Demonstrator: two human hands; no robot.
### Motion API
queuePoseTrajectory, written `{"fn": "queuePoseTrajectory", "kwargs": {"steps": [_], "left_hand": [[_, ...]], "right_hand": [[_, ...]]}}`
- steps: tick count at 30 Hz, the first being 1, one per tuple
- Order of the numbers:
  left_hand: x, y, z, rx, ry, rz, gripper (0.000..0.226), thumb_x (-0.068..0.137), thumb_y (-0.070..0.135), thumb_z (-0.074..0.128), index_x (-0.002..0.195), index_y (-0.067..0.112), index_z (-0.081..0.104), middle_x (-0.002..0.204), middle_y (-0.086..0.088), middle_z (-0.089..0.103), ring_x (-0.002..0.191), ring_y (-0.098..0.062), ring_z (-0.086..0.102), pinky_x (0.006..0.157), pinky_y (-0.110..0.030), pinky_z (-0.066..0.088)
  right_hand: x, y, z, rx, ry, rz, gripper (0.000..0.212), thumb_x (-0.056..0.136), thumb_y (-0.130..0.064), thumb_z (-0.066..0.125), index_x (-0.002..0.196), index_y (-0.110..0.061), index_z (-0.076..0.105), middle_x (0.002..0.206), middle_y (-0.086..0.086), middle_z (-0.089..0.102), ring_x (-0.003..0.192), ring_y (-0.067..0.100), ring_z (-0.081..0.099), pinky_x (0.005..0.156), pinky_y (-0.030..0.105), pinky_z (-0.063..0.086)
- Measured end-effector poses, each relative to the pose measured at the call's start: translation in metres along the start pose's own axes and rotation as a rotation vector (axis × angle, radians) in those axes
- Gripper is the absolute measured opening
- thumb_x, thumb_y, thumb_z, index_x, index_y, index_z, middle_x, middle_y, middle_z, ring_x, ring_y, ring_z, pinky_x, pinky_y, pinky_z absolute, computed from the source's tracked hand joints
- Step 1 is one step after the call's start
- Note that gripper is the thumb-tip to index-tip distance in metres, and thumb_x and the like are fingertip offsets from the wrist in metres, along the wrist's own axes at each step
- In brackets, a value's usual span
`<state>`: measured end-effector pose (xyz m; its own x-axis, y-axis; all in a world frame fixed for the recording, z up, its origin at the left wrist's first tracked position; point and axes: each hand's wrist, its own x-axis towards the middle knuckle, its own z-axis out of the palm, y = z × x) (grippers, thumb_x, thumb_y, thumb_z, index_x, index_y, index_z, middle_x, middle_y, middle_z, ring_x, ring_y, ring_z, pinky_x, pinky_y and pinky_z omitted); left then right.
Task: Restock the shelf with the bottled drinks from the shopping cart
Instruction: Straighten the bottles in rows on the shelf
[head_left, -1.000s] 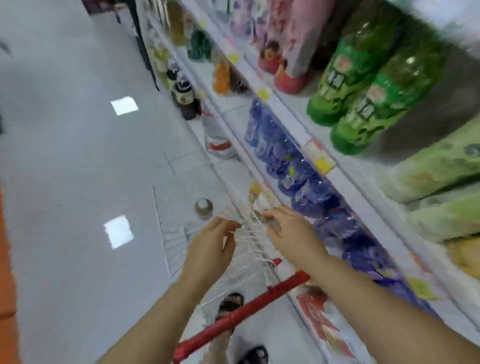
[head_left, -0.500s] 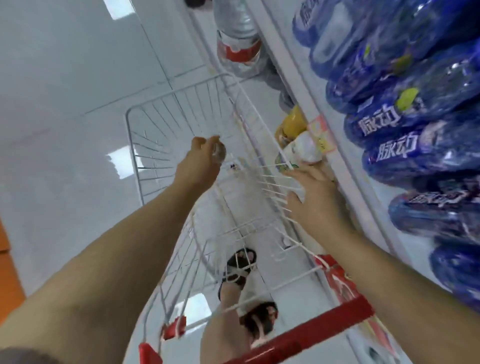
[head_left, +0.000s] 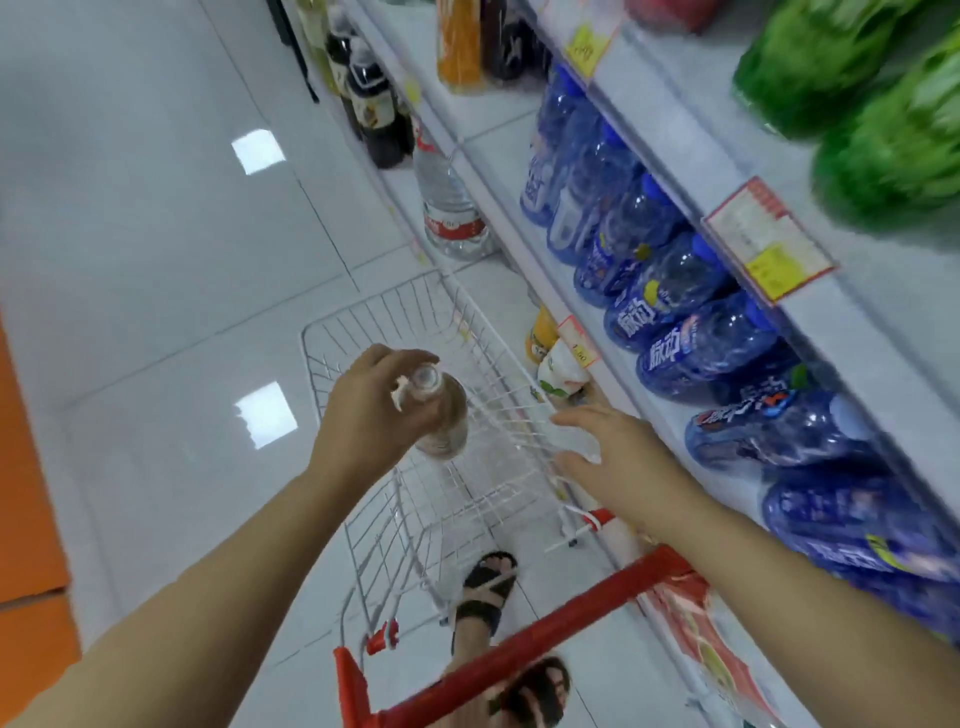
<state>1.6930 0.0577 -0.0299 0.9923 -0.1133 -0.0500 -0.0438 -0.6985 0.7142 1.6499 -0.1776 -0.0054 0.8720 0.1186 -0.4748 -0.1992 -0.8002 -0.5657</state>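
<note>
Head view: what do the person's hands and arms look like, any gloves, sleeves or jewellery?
The left hand and right hand are bare: no gloves, and no ring, watch or bracelet shows. The left forearm and right forearm are uncovered to the frame edge, with no sleeve in view. Slight blur could hide small marks.

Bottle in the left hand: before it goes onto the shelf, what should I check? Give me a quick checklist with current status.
1. Grip: the left hand is curled round the upper part of the bottle. Ok.
2. Clearance: the bottle is held over the cart, apparently above its rim. Ok.
3. Right hand free: open over the cart's shelf-side rim, holding nothing. Ok.
4. Cap sealed: too blurred. Cannot tell.
5. Matching slot: small bottles stand on the bottom shelf beside the cart, but no clear match for this brownish drink shows. Cannot tell.
</note>
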Motion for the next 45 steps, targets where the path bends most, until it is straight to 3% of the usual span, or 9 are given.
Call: {"fn": "queuePoseTrajectory", "kwargs": {"steps": [3,7,10,16,23,29,34,38,45], "left_hand": [[-0.018,0.065,-0.047,-0.095,0.025,0.163,0.040,0.069,0.010,0.078,0.104,0.025,0.065,0.092,0.010,0.057,0.085,-0.002,0.057,0.079,-0.012,0.045],[-0.036,0.165,-0.099,-0.168,0.064,0.421,0.035,0.069,0.022,0.073,0.103,0.022,0.064,0.091,0.007,0.060,0.084,-0.003,0.057,0.077,-0.021,0.049],[-0.056,0.241,-0.133,-0.196,0.100,0.610,0.034,0.073,0.041,0.068,0.104,0.034,0.057,0.092,0.019,0.056,0.085,0.002,0.055,0.077,-0.016,0.046],[-0.115,0.384,-0.173,-0.461,0.094,0.915,0.038,0.070,0.034,0.072,0.103,0.041,0.054,0.087,0.020,0.063,0.084,0.000,0.063,0.075,-0.013,0.047],[-0.191,0.505,-0.161,-0.640,-0.146,1.287,0.039,0.072,0.018,0.074,0.104,0.029,0.056,0.085,0.013,0.060,0.077,-0.008,0.064,0.072,-0.021,0.052],[-0.228,0.557,-0.132,-0.719,-0.282,1.468,0.040,0.074,0.016,0.073,0.108,0.028,0.055,0.101,0.018,0.062,0.094,-0.002,0.063,0.083,-0.018,0.049],[-0.220,0.574,-0.111,-0.621,-0.315,1.513,0.042,0.080,0.023,0.068,0.120,0.020,0.056,0.114,0.009,0.062,0.109,-0.005,0.058,0.093,-0.021,0.046],[-0.183,0.572,-0.086,-0.412,-0.172,1.561,0.035,0.086,0.029,0.060,0.119,0.018,0.059,0.113,0.010,0.057,0.109,0.000,0.052,0.094,-0.017,0.041],[-0.132,0.560,-0.054,-0.151,0.169,1.659,0.033,0.086,0.029,0.055,0.118,0.023,0.054,0.118,0.000,0.056,0.118,-0.017,0.047,0.105,-0.044,0.035]], "right_hand": [[-0.046,-0.035,-0.039,0.037,0.022,-0.064,0.043,0.088,-0.020,0.060,0.130,-0.024,0.052,0.135,-0.005,0.051,0.120,0.011,0.050,0.094,0.013,0.033],[-0.119,-0.078,-0.095,0.169,0.151,-0.149,0.052,0.085,-0.018,0.065,0.133,-0.026,0.047,0.123,-0.015,0.050,0.111,0.000,0.048,0.081,-0.003,0.035],[-0.182,-0.101,-0.136,0.250,0.242,-0.199,0.066,0.083,-0.026,0.069,0.138,-0.033,0.035,0.124,-0.022,0.044,0.110,-0.002,0.048,0.092,0.014,0.044],[-0.310,-0.117,-0.182,0.293,0.571,-0.299,0.085,0.067,-0.053,0.075,0.133,-0.059,0.021,0.128,-0.036,0.041,0.114,-0.015,0.042,0.092,0.016,0.039],[-0.431,-0.099,-0.200,0.430,0.939,-0.335,0.080,0.058,-0.022,0.087,0.120,-0.050,0.043,0.109,-0.032,0.061,0.100,-0.009,0.059,0.075,0.010,0.049],[-0.486,-0.072,-0.209,0.400,1.294,-0.290,0.076,0.067,-0.022,0.081,0.123,-0.049,0.038,0.112,-0.037,0.054,0.103,-0.015,0.053,0.079,0.003,0.044],[-0.487,-0.048,-0.226,0.368,1.478,-0.250,0.077,0.071,-0.014,0.080,0.119,-0.053,0.034,0.120,-0.019,0.056,0.110,-0.002,0.056,0.090,0.022,0.051],[-0.470,-0.032,-0.238,0.364,1.527,-0.198,0.076,0.071,-0.009,0.079,0.120,-0.047,0.035,0.119,-0.018,0.056,0.107,-0.006,0.055,0.089,0.016,0.049],[-0.447,-0.009,-0.251,0.365,1.561,-0.061,0.081,0.071,-0.010,0.079,0.129,-0.039,0.032,0.116,-0.029,0.049,0.104,-0.022,0.047,0.081,0.000,0.040]]}}
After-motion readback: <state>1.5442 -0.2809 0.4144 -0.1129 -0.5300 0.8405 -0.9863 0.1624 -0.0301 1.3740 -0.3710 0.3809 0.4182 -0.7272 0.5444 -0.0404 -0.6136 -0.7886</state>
